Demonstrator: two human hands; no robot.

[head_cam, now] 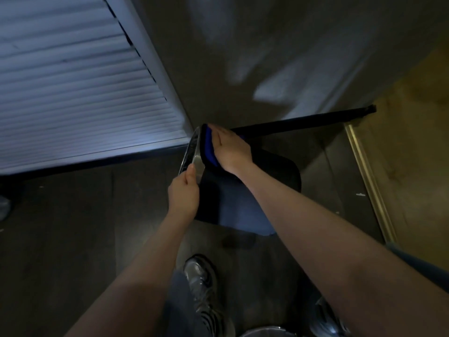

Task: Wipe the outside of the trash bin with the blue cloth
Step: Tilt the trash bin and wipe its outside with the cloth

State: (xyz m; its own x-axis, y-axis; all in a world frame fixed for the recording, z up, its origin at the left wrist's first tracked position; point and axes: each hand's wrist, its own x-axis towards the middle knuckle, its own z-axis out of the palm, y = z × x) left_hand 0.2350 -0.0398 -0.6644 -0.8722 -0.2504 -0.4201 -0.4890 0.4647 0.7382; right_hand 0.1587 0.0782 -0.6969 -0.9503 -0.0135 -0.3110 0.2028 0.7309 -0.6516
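A dark trash bin (243, 205) lies tipped on the dim floor in the middle of the head view, its mouth lined with a shiny clear bag (192, 149) facing left. My left hand (184, 193) grips the bin's rim and the bag edge near the bottom of the mouth. My right hand (230, 149) presses the blue cloth (209, 148) flat against the bin's upper side, just behind the rim. Most of the cloth is hidden under my palm.
White louvered doors (73, 88) stand at the left, a grey wall (267, 57) is behind the bin. A black bar (303, 122) runs along the wall base. A metal threshold strip (369, 181) and wooden floor lie at the right. My shoes (201, 288) are below.
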